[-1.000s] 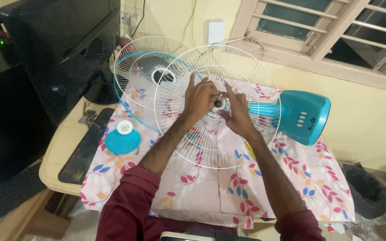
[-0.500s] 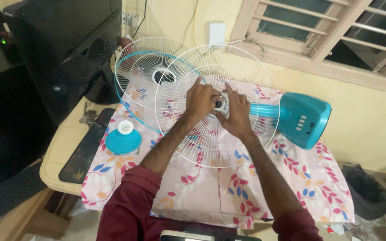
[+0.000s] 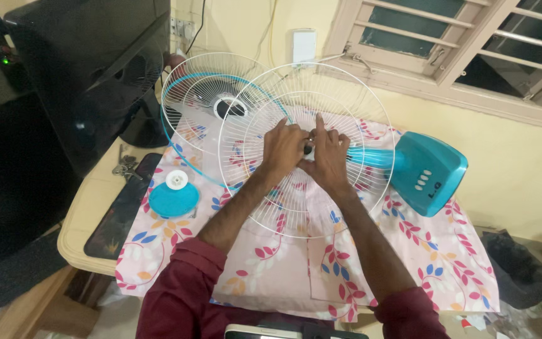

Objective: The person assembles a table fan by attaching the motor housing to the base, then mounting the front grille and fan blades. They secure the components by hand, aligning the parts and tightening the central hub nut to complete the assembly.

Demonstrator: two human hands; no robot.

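While both hands are closing in on the hub at the middle of the white wire fan guard (image 3: 296,207), the left hand (image 3: 281,149) and right hand (image 3: 329,157) are now meeting almost knuckle to knuckle, where a second ago they were sitting a little apart with the dark hub nut (image 3: 308,149) showing plainly between them. That nut is now nearly covered; fingers of both hands are curling onto it, the right index finger is pointing straight up past it, and whether either hand is truly pinching it I cannot tell. This guard is lying tilted over the flowered cloth (image 3: 409,263), its far rim rising toward the window frame (image 3: 446,56) and its near rim resting on the cloth. Left of the guard a second wire guard with a teal ring (image 3: 202,81) is overlapping it, and nearer, off its left rim, a teal round cap (image 3: 172,197) is sitting clear on the cloth. Right of the guard the teal fan base (image 3: 431,172) is lying close to the rim, leaving little room there; the widest open cloth is lying on the near side of the guard, around the forearms.
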